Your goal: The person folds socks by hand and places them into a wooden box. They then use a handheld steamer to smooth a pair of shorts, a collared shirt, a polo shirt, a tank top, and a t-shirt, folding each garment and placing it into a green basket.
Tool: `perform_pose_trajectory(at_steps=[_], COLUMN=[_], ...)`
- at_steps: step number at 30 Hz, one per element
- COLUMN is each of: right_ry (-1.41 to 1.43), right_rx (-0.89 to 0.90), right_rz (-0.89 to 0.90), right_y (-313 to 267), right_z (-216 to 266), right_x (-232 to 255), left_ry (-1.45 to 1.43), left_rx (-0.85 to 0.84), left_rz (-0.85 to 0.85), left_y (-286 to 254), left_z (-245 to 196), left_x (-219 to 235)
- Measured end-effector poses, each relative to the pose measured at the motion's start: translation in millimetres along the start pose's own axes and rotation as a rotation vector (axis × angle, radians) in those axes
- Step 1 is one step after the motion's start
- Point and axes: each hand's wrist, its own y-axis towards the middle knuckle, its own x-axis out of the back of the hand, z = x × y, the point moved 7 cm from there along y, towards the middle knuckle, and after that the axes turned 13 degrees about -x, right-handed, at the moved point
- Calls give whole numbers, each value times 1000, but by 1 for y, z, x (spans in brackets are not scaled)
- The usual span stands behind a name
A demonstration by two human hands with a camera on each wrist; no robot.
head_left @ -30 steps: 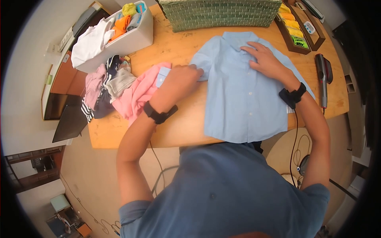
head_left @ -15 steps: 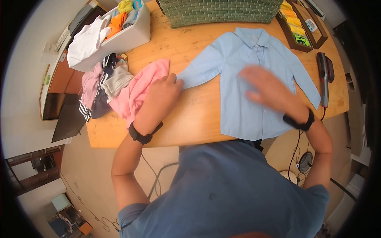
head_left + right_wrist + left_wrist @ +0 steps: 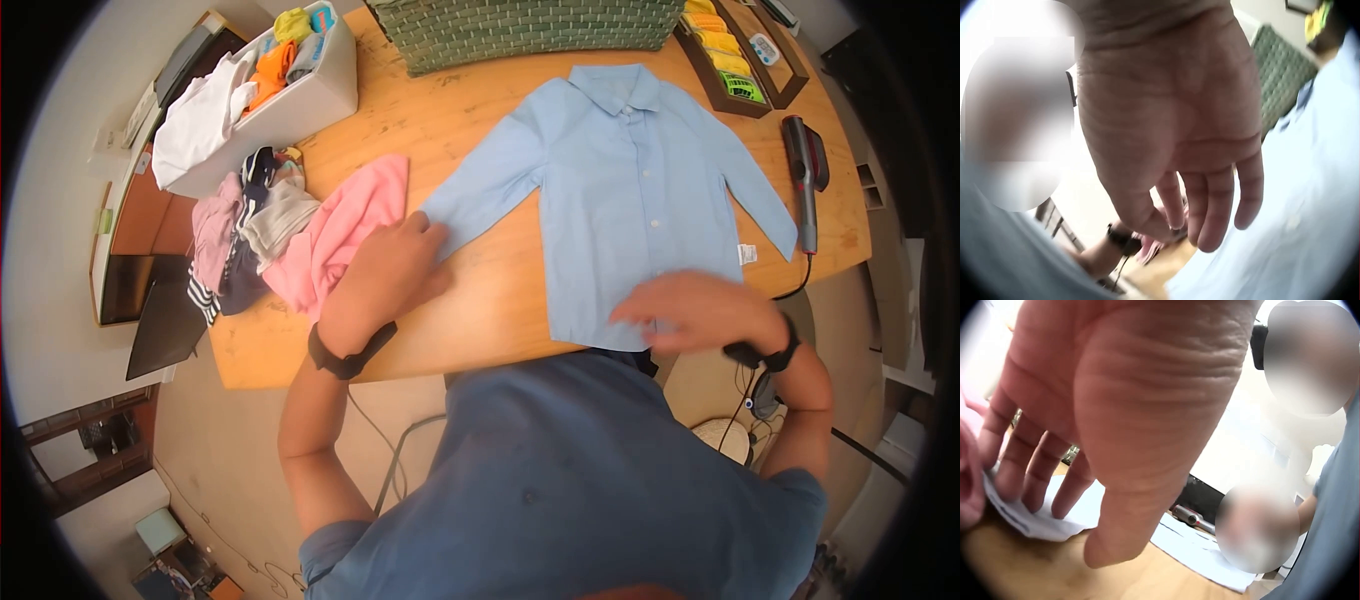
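Observation:
A light blue button-front shirt (image 3: 597,215) lies spread on the wooden table, collar away from me and both sleeves angled outward. My left hand (image 3: 385,272) is at the end of the sleeve on the left. In the left wrist view, its fairly straight fingers (image 3: 1040,464) touch the cuff, and the thumb stands apart. Over the shirt's lower front is my right hand (image 3: 705,312), slightly blurred. The right wrist view shows its fingers (image 3: 1215,212) loosely extended beside the shirt, with nothing held.
Left of the shirt are a pink garment (image 3: 345,225) and a heap of clothes (image 3: 225,245). Behind them stands a white bin (image 3: 320,105) of clothes. A green woven basket (image 3: 530,35) is at the back. Right are a box of yellow items (image 3: 722,60) and a corded handheld appliance (image 3: 803,180).
My left hand has moved left and towards me along the sleeve, which now lies extended. My right hand has come down from the collar to the lower front.

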Motion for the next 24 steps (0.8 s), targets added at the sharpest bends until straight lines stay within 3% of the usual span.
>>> perform_pose_trajectory(at_steps=[1, 2, 3, 4, 6, 9, 12, 16, 18, 21, 24], right_ry=[133, 188, 266, 78, -194, -628, 51, -103, -146, 226, 281], right_rx=[-131, -217, -484, -490, -692, -917, -965, -964, -912, -994, -848], right_rz=[-102, -354, -537, -830, -1165, -1226, -1160, -1117, -1152, -1130, -1121], right_y=[-14, -33, -57, -89, -151, -208, -203, -194, -193, -205, -222], right_z=[-18, -50, -88, -130, -205, -286, -315, -360, -357, -305, -260], right_x=[28, 62, 97, 128, 168, 174, 159, 155, 152, 148, 144], left_ry=[-27, -53, -83, -110, -181, -280, -304, -284, -311, -264, -278], left_rx=[-4, -13, -7, -4, 10, 24, -66, -264, -326, -394, -374], left_rz=[48, 96, 99, 101, 116, 131, 86, -10, -40, -48, -1], left_y=[-1, -2, -2, -2, 4, 10, 32, 104, 144, 195, 224], left_z=[-2, -5, -4, -4, -2, 4, 12, 15, 20, 30, 40], left_x=[2, 2, 4, 6, 8, 12, 22, 44, 41, 30, 17])
